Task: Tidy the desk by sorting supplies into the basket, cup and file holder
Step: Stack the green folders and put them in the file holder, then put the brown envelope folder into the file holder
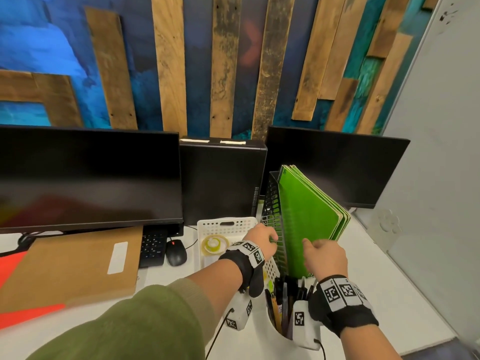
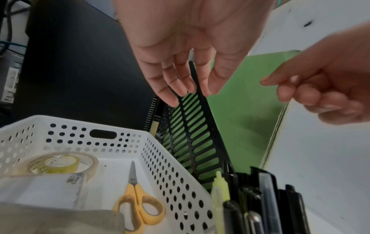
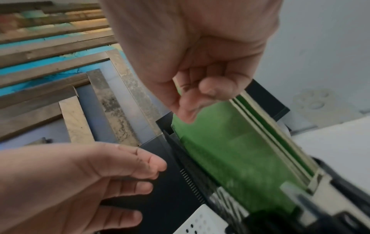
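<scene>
Left hand [image 2: 192, 41] fingers touch file holder [image 2: 192, 126], right hand [image 1: 324, 258] beside

Pens [image 1: 285, 302] partly hidden by wrists; green folders [image 3: 236, 158] blurred.

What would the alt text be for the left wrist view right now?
The left hand reaches down, fingers extended, to the slatted wall of the black file holder holding green folders. The right hand hovers nearby, loosely curled. Below, a white basket holds tape and yellow scissors.
</scene>
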Action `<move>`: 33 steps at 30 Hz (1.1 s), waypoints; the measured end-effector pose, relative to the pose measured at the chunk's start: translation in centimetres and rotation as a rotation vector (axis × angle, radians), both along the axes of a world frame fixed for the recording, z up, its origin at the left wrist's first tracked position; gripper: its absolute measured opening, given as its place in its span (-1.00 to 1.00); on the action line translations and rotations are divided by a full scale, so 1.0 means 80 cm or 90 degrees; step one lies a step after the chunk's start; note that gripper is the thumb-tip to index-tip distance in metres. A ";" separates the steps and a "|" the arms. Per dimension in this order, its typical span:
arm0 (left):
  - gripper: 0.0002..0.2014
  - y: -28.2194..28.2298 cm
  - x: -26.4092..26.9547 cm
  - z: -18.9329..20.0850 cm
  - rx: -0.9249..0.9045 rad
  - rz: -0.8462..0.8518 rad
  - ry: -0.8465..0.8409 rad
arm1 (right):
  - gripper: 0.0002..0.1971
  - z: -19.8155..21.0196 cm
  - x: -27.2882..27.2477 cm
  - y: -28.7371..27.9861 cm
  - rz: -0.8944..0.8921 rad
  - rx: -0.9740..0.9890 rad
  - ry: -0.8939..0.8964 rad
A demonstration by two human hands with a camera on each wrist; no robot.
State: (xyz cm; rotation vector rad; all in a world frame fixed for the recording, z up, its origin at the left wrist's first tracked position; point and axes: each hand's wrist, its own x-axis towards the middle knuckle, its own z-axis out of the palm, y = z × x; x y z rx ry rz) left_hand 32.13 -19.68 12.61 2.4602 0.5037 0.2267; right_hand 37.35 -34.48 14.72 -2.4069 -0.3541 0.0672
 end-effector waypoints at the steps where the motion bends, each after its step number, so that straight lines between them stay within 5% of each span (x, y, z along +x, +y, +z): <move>1: -0.75 0.003 -0.004 -0.002 0.007 0.010 -0.013 | -0.56 -0.001 -0.005 0.005 0.011 0.031 0.010; 9: -0.77 0.046 -0.067 -0.028 -0.013 0.120 -0.027 | -0.84 -0.013 -0.050 0.056 0.148 0.254 0.113; 14: -0.75 0.089 -0.123 -0.046 -0.033 0.203 0.000 | -0.80 -0.022 -0.085 0.096 0.210 0.283 0.205; 25: -0.55 0.186 -0.286 -0.098 -0.079 0.364 0.141 | -0.94 -0.088 -0.199 0.208 0.370 0.160 0.332; 33: -0.50 0.262 -0.401 -0.115 -0.098 0.462 0.232 | -0.80 -0.136 -0.260 0.281 0.388 0.076 0.404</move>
